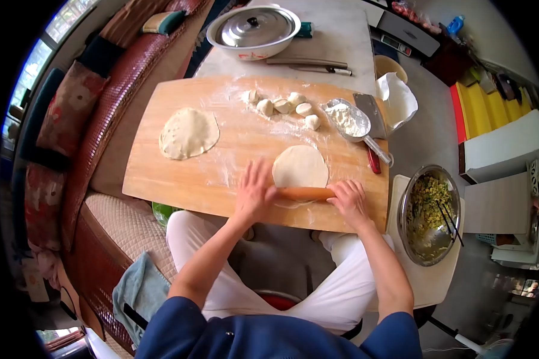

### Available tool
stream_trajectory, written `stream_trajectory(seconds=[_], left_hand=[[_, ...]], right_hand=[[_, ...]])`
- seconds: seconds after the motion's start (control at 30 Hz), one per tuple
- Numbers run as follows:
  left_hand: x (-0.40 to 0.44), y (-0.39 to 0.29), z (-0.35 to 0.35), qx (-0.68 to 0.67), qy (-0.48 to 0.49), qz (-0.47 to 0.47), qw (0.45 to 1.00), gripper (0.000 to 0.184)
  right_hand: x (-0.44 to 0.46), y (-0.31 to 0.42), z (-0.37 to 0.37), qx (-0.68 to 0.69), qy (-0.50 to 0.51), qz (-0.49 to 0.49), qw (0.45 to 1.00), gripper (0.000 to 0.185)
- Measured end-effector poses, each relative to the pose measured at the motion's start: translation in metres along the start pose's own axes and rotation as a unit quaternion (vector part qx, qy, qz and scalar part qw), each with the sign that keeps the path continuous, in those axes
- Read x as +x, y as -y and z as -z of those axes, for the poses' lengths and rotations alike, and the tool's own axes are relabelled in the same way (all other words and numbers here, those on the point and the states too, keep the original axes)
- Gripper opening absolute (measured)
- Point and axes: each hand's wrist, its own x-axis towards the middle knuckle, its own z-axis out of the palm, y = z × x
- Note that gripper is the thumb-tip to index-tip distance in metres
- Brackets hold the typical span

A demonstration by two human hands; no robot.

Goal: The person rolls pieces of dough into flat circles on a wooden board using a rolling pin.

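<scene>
An orange-brown wooden rolling pin [305, 194] lies across the near edge of a round, flat dough sheet [300, 167] on a floured wooden board [233, 173]. My left hand [256, 190] is slightly blurred, its fingers stretched forward and spread, with the palm side against the pin's left end. At the other end, my right hand [348, 200] has its fingers over the pin and its thumb on the near side. A larger, lumpy dough round [189, 133] rests at the board's left. Several small dough pieces [283, 106] sit at the far middle in loose flour.
A metal scoop of flour [348, 119] lies at the far right, beside a cleaver [371, 113] with a red handle. Knives [308, 63] and a lidded basin [253, 36] are beyond the board. On my right stands a steel bowl [408, 239] of chopped filling with chopsticks.
</scene>
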Motion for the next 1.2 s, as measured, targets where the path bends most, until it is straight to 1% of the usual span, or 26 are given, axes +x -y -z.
stream_trajectory(seconds=[0.03,0.1,0.13,0.23,0.27,0.33,0.37,0.43,0.47,0.5,0.57,0.6,0.67,0.7,0.73,0.83,0.87,0.93,0.97,1.0,1.03,1.1,1.13,1.17,1.2], left_hand=[[0.016,0.003,-0.002,-0.036,-0.066,0.029,0.997,0.066],[0.041,0.006,-0.014,-0.114,-0.196,0.088,0.970,0.065],[0.049,-0.005,-0.023,-0.087,-0.183,0.100,0.974,0.066],[0.054,-0.057,-0.058,0.035,-0.035,0.023,0.998,0.065],[0.055,-0.063,-0.062,0.043,-0.016,0.008,0.999,0.065],[0.055,-0.071,-0.069,0.061,0.023,-0.021,0.998,0.065],[0.054,-0.070,-0.069,0.061,0.016,-0.037,0.997,0.066],[0.049,-0.052,-0.062,0.070,0.004,-0.067,0.995,0.067],[0.046,-0.040,-0.056,0.083,0.026,-0.071,0.994,0.067],[0.045,-0.030,-0.046,0.084,0.048,-0.098,0.990,0.067],[0.040,-0.007,-0.023,0.084,0.096,-0.148,0.981,0.065],[0.038,0.007,-0.017,0.085,0.075,-0.153,0.982,0.065],[0.022,0.030,0.003,-0.005,-0.021,-0.058,0.998,0.068],[0.014,0.038,0.014,-0.051,-0.072,-0.009,0.996,0.070],[-0.001,0.042,0.023,-0.023,-0.076,-0.024,0.997,0.075],[-0.045,0.023,0.021,0.068,0.076,-0.023,0.995,0.075],[-0.050,0.022,0.019,0.078,0.088,-0.033,0.992,0.075],[-0.027,0.041,0.010,0.094,0.030,0.016,0.995,0.075],[-0.007,0.051,0.006,0.102,0.000,0.039,0.994,0.075],[0.011,0.060,0.006,0.092,-0.027,0.052,0.994,0.070],[0.024,0.062,0.009,0.084,-0.032,0.062,0.994,0.070],[0.034,0.056,0.010,0.069,-0.035,0.081,0.994,0.069],[0.022,0.045,0.009,0.047,-0.002,0.065,0.997,0.070],[-0.001,0.042,-0.005,0.030,0.012,0.027,0.999,0.074],[-0.028,0.020,-0.002,0.007,0.029,0.020,0.999,0.083]], right_hand=[[0.004,-0.003,-0.002,0.014,-0.015,-0.011,1.000,0.035],[0.003,-0.010,0.003,0.081,-0.110,-0.098,0.986,0.034],[0.000,-0.014,0.006,0.114,-0.155,-0.141,0.971,0.034],[-0.016,-0.027,0.000,0.130,-0.212,-0.239,0.939,0.035],[-0.022,-0.031,-0.004,0.125,-0.216,-0.251,0.935,0.036],[-0.031,-0.031,-0.004,0.112,-0.213,-0.246,0.939,0.036],[-0.036,-0.032,-0.004,0.106,-0.211,-0.244,0.940,0.037],[-0.040,-0.030,0.003,0.092,-0.199,-0.229,0.949,0.036],[-0.041,-0.031,0.005,0.087,-0.202,-0.211,0.952,0.035],[-0.041,-0.032,0.005,0.083,-0.206,-0.193,0.956,0.035],[-0.036,-0.027,0.011,0.094,-0.161,-0.172,0.967,0.034],[-0.032,-0.023,0.014,0.101,-0.137,-0.161,0.972,0.034],[-0.025,-0.014,0.010,0.091,-0.101,-0.085,0.987,0.034],[-0.021,-0.010,0.008,0.084,-0.083,-0.046,0.992,0.035],[-0.016,-0.005,0.005,0.065,-0.033,-0.027,0.997,0.035],[0.015,0.009,-0.008,0.027,-0.007,0.061,0.998,0.035],[0.029,0.005,-0.019,0.052,0.015,0.053,0.997,0.034],[0.069,0.010,-0.017,-0.009,0.012,0.060,0.998,0.035],[0.085,0.009,-0.021,-0.022,-0.009,0.049,0.999,0.034],[0.098,0.006,-0.029,-0.035,-0.030,0.038,0.998,0.034],[0.105,0.005,-0.036,-0.047,-0.050,0.029,0.997,0.034],[0.099,-0.002,-0.042,-0.024,-0.041,0.015,0.999,0.033],[0.093,-0.011,-0.042,-0.016,-0.040,0.006,0.999,0.032],[0.080,-0.020,-0.040,0.002,-0.032,0.011,0.999,0.033],[0.058,-0.029,-0.037,0.020,-0.025,0.018,0.999,0.033]])
